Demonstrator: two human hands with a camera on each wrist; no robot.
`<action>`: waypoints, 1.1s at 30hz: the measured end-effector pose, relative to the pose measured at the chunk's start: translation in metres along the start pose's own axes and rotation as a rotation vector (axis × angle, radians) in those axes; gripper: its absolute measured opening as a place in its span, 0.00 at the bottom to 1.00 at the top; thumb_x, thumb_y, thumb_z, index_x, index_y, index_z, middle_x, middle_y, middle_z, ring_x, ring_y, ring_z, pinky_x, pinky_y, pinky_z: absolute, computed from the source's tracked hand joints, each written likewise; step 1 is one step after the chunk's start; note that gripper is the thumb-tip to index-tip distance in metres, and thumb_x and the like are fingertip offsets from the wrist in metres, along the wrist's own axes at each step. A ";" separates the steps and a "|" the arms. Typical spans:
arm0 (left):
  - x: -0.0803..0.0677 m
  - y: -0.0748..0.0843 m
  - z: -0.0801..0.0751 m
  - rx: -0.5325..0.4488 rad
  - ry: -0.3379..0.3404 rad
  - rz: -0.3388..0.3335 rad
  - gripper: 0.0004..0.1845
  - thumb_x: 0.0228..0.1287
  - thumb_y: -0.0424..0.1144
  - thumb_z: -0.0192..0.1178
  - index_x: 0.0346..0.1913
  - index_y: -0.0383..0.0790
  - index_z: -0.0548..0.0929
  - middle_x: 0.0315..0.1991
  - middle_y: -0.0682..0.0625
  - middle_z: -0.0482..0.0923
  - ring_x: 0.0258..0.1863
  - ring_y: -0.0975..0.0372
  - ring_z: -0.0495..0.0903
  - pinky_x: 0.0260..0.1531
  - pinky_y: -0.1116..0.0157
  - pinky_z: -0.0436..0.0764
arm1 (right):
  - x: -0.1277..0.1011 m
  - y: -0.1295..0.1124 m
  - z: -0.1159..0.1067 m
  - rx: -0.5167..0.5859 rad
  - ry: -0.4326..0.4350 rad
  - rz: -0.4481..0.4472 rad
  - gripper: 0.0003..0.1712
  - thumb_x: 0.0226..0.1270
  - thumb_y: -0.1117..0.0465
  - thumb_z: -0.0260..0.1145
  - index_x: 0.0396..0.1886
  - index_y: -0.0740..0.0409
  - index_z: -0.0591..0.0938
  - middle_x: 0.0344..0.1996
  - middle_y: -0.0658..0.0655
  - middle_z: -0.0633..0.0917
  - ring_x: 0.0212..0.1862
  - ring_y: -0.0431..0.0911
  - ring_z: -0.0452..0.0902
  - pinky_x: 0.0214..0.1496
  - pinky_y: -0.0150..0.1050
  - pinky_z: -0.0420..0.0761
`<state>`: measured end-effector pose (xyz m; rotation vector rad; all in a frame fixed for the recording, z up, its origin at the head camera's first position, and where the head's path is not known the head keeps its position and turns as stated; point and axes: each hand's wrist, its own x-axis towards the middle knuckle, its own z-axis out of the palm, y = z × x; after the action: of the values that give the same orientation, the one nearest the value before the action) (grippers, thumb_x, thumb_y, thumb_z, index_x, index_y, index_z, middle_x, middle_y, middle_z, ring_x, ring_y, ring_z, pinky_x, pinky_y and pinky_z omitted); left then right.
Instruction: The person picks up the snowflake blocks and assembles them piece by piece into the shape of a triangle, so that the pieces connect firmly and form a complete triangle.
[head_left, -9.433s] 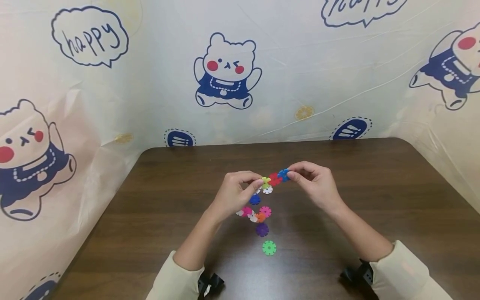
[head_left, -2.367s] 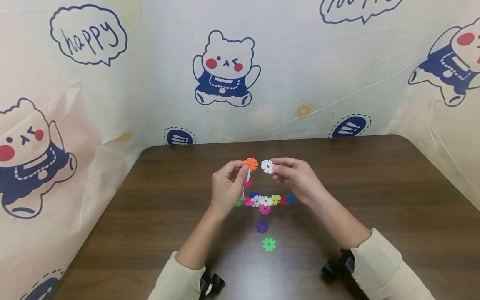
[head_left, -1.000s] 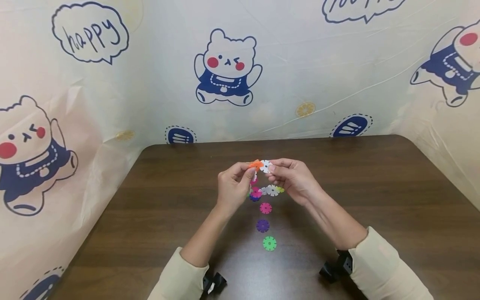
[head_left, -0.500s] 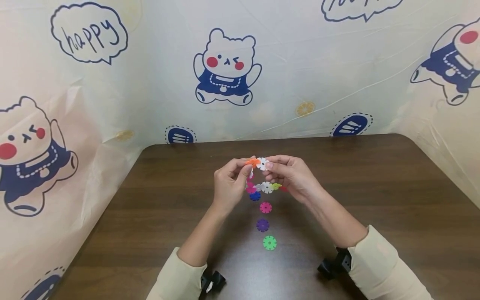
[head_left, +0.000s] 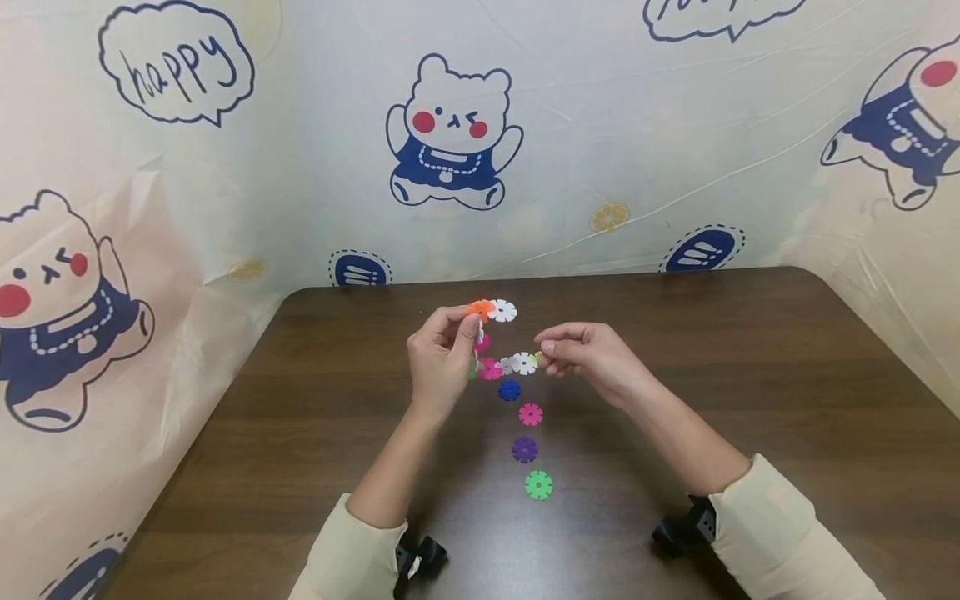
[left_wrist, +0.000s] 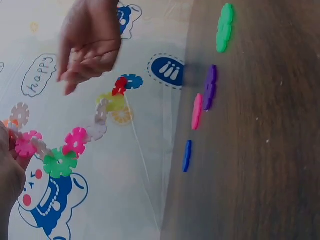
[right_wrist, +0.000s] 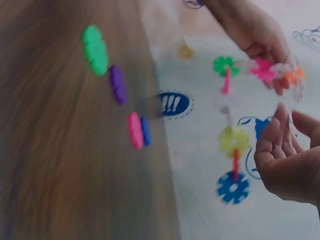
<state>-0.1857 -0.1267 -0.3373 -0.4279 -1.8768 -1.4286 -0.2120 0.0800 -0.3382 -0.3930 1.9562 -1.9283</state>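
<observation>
Between thumb and fingers my left hand (head_left: pixel 438 362) pinches the orange disc (head_left: pixel 478 312) of a chain of notched plastic snowflake discs. A white disc (head_left: pixel 504 311) is joined to the orange one at the chain's end. From there the chain hangs and bends at a green disc (left_wrist: pixel 60 162), then runs through pink, white, yellow (right_wrist: pixel 233 141) and red to a blue disc (right_wrist: pixel 233 188). My right hand (head_left: pixel 600 358) hovers just right of the chain, fingers loosely bent. Both wrist views show it holding nothing and apart from the discs.
On the brown table (head_left: pixel 300 467) below the hands lie loose discs in a rough line: blue (head_left: pixel 509 390), pink (head_left: pixel 530 414), purple (head_left: pixel 524 450) and green (head_left: pixel 538 485). A printed sheet (head_left: pixel 315 150) hangs behind the table's far edge.
The white disc, earlier in my right hand, was joined to the orange one. My right hand has let go and moved down and right. My left hand has shifted left with the chain.
</observation>
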 end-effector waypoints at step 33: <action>0.007 -0.002 -0.003 0.011 0.125 -0.054 0.09 0.62 0.32 0.62 0.34 0.25 0.80 0.23 0.39 0.79 0.17 0.60 0.74 0.17 0.75 0.70 | 0.028 0.054 0.009 -0.802 -0.289 0.027 0.11 0.46 0.66 0.74 0.33 0.58 0.85 0.15 0.45 0.75 0.19 0.36 0.68 0.22 0.30 0.67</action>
<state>-0.1905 -0.1314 -0.3334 -0.2769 -1.8072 -1.4456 -0.2305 0.0610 -0.3943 -0.7879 2.4171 -0.9158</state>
